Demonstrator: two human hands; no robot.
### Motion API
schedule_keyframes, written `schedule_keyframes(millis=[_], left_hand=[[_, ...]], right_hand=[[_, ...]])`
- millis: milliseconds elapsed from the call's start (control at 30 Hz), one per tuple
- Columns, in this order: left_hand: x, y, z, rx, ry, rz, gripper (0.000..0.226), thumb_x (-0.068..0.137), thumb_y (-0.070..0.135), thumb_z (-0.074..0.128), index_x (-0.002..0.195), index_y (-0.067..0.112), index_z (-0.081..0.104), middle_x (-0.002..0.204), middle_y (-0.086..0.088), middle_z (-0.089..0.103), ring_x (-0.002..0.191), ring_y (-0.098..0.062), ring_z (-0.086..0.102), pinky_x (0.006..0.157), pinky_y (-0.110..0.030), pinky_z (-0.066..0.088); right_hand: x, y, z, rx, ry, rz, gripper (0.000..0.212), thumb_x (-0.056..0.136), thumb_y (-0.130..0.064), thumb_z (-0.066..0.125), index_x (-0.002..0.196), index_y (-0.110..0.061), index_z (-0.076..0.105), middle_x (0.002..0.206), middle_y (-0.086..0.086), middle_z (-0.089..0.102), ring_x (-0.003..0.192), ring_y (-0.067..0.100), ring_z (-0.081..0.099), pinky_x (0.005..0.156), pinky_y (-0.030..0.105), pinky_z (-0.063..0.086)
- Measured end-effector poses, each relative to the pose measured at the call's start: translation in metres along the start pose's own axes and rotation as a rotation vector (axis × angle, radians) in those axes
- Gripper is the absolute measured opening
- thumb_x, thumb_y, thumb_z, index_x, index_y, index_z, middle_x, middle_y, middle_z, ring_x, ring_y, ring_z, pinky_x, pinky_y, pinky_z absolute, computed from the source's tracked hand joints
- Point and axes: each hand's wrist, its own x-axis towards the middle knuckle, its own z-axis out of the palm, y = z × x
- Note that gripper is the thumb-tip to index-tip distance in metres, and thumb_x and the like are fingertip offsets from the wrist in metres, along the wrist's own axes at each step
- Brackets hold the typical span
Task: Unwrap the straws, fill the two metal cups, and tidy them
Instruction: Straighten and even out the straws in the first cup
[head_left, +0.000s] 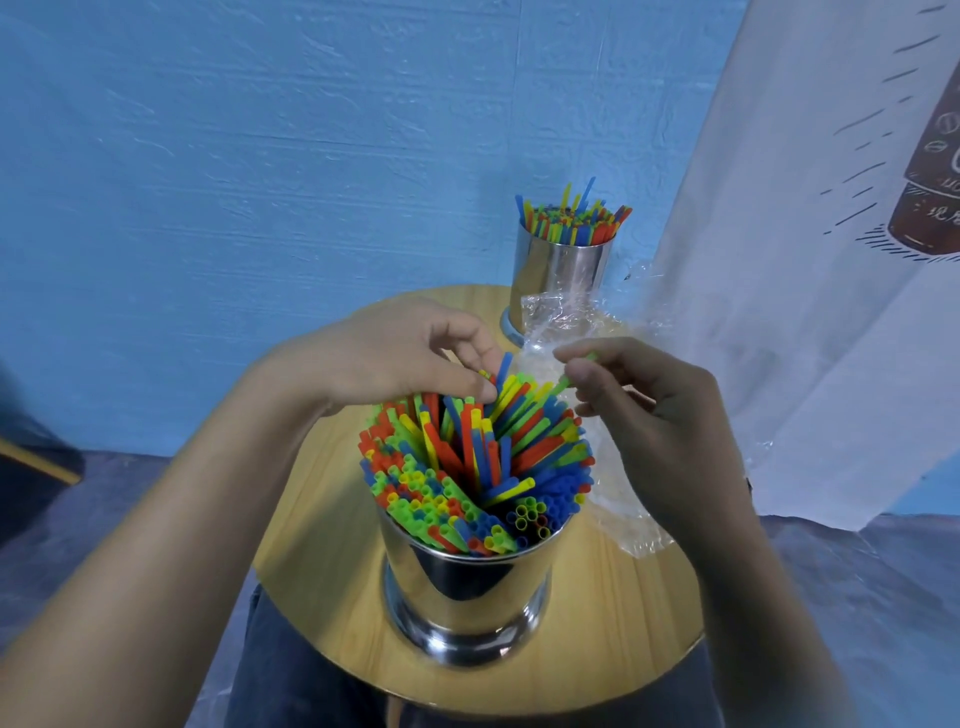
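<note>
Standing on the round table (322, 545), the near cup (467, 587) brims with straws (467, 457); crumpled wrap (623, 525) half hides the far cup (561, 270). The left hand (410, 353) pinches a blue straw (503, 366), the right hand (654, 400) a green straw (561, 385)

Plain indoor corner: blue textured wall (260, 156), round wooden table (623, 597), printed white cloth (779, 260).

Near cup (467, 587) on counter (322, 519), front centre, straws (467, 467) standing in it. Far cup (561, 275) at back edge of counter, right of centre, straws inside too. Wrapper (618, 509) on counter between cups and along right side of near cup. Left hand (415, 353) pinches straws at back of near cup. Right hand (649, 405) over wrapper, pinches single straw (563, 383).
</note>
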Motion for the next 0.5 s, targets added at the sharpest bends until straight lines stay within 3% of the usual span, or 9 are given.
schedule_keyframes(millis=[100, 267, 367, 500], left_hand=[[0.0003, 0.0, 0.0013, 0.034, 0.019, 0.029, 0.011, 0.084, 0.029, 0.084, 0.083, 0.032, 0.073, 0.09, 0.011, 0.072, 0.078, -0.013, 0.065, 0.081, -0.036, 0.049], [-0.0026, 0.0043, 0.0014, -0.019, 0.113, 0.088, 0.007, 0.089, 0.021, 0.078, 0.086, 0.024, 0.072, 0.082, 0.009, 0.071, 0.08, -0.011, 0.065, 0.074, -0.022, 0.048], [-0.0041, 0.006, 0.0015, -0.103, 0.182, 0.143, 0.005, 0.092, 0.019, 0.075, 0.089, 0.021, 0.072, 0.078, 0.009, 0.067, 0.078, -0.005, 0.062, 0.075, -0.026, 0.048], [-0.0052, 0.0086, -0.0002, -0.219, 0.337, 0.261, 0.002, 0.093, 0.02, 0.073, 0.093, 0.02, 0.071, 0.086, -0.015, 0.069, 0.078, -0.011, 0.064, 0.071, -0.028, 0.052]], right_hand=[[0.0003, 0.0, -0.0001, 0.056, 0.034, 0.001, 0.013, 0.092, -0.028, 0.071, 0.097, -0.039, 0.067, 0.082, -0.01, 0.072, 0.077, 0.012, 0.069, 0.071, 0.026, 0.057], [0.0002, 0.0, 0.0009, 0.024, 0.029, -0.029, 0.014, 0.092, -0.022, 0.073, 0.089, -0.034, 0.067, 0.083, -0.013, 0.072, 0.08, 0.012, 0.069, 0.072, 0.025, 0.056], [-0.0008, -0.0011, 0.0026, -0.087, -0.045, -0.045, 0.019, 0.095, -0.026, 0.069, 0.085, -0.042, 0.069, 0.087, -0.022, 0.071, 0.085, 0.009, 0.067, 0.069, 0.017, 0.052], [-0.001, 0.0007, 0.0034, -0.078, -0.07, -0.054, 0.016, 0.096, -0.031, 0.066, 0.086, -0.043, 0.07, 0.09, -0.016, 0.071, 0.083, 0.016, 0.066, 0.069, 0.029, 0.055]])
